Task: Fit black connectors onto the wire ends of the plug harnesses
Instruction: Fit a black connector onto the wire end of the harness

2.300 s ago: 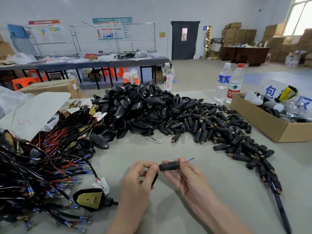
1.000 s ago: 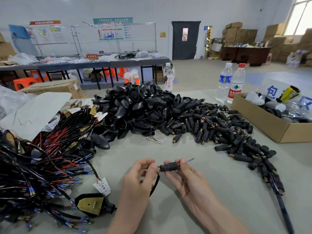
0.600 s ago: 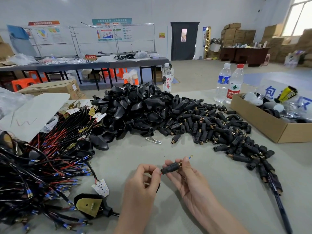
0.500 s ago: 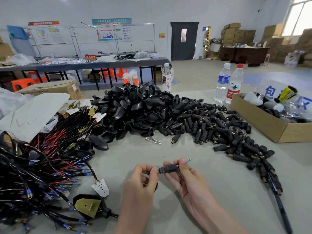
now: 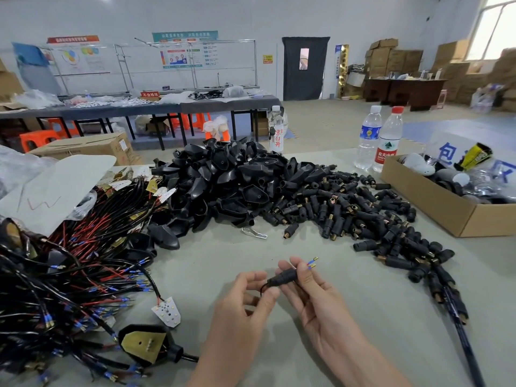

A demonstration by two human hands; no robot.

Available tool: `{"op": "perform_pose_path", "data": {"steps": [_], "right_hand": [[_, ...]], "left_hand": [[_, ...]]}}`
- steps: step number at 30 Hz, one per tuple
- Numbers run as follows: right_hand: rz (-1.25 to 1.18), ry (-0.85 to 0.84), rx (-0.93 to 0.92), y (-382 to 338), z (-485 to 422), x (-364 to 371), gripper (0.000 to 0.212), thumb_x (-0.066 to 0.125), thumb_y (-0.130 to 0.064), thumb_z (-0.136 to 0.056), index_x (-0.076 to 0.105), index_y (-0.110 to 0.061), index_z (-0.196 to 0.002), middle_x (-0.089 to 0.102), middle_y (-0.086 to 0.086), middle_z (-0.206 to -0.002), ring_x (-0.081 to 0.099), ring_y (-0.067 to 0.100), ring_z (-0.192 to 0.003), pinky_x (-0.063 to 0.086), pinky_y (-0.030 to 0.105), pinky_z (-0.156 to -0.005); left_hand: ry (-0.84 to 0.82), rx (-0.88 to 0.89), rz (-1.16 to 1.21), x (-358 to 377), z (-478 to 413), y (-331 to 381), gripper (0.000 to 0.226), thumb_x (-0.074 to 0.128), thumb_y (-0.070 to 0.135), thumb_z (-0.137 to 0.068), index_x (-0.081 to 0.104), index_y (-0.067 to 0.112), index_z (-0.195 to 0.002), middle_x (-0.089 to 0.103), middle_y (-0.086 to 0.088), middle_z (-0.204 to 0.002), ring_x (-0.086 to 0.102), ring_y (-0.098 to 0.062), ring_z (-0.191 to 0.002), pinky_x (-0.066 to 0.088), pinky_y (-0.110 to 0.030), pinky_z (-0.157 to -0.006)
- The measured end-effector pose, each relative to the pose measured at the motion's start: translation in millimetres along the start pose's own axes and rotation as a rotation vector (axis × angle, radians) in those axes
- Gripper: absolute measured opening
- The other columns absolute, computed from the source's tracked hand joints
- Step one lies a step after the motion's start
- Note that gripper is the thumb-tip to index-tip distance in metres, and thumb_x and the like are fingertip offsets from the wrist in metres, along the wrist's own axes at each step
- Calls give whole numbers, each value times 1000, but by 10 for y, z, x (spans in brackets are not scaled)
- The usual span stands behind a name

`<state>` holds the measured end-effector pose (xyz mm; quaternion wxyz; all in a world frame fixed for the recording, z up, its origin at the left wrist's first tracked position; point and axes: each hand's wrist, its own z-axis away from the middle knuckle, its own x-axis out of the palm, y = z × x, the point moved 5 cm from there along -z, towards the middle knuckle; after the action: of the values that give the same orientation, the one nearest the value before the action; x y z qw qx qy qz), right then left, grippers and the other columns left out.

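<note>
Lower centre: black connector point(image 5: 282, 277), held level just above the table point(image 5: 377, 325), two blue-sleeved wire ends point(image 5: 312, 262) poking from its right end.
Right hand point(image 5: 315, 300) — thumb and forefinger pinching the connector's right half.
Left hand point(image 5: 245, 297) — thumb and forefinger pinching the cable at the left end (other fingers curled under).
Lower left: plug point(image 5: 145, 344), beside the harness pile point(image 5: 69, 269).
Centre right: loose connectors point(image 5: 363, 216), heaped.

Head view looks forward-down, close over the table point(image 5: 363, 317)
</note>
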<state>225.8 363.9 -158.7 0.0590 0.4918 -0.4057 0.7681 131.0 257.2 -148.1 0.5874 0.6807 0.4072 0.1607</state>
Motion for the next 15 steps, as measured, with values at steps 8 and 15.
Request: {"op": "perform_pose_path", "data": {"steps": [8, 15], "right_hand": [[158, -115, 65, 18, 46, 85, 30, 69, -31, -82, 77, -11, -103, 70, 16, -121, 68, 29, -112, 59, 31, -85], [245, -26, -22, -98, 30, 35, 27, 68, -32, -80, 80, -15, -97, 74, 9, -112, 71, 20, -103, 59, 24, -76]], "left_hand": [[32, 176, -384, -63, 42, 124, 30, 68, 28, -92, 56, 55, -100, 55, 32, -71, 47, 0, -58, 35, -16, -59], [-67, 156, -607, -75, 85, 179, 24, 41, 46, -101, 51, 39, -121, 58, 17, -86, 60, -6, -86, 47, -26, -74]]}}
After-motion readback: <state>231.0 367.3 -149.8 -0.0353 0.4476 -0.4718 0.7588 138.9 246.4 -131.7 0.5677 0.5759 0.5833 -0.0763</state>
